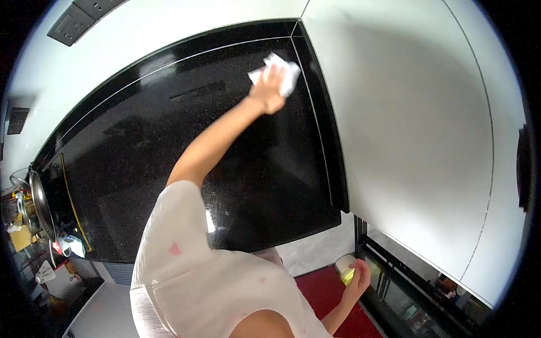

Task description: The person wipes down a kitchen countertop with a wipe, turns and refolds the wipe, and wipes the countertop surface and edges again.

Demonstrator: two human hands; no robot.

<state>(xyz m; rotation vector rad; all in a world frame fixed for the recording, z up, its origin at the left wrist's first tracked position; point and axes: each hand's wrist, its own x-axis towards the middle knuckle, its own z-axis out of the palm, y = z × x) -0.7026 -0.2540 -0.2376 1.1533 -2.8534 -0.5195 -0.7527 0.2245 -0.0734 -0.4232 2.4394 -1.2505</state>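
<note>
My left hand (269,90) is stretched out over the black countertop (169,146), near its far right corner. Under its fingers is a crumpled white paper tissue (289,79), pressed against the counter and slightly blurred. Down at the lower right, beyond the counter's front edge, hangs my right hand (358,279). Its fingers are loosely bent and apart, and I see nothing in them. Beside it, lower down, a pale round container (345,265) shows yellow at its lower part; whether the hand touches it I cannot tell.
A black raised edge borders the counter along the white wall (406,112). Dark sockets (71,25) sit at the upper left. A wok (44,205) stands at the far left end. Dark metal-framed glass (394,287) runs along the lower right above a red floor (321,290).
</note>
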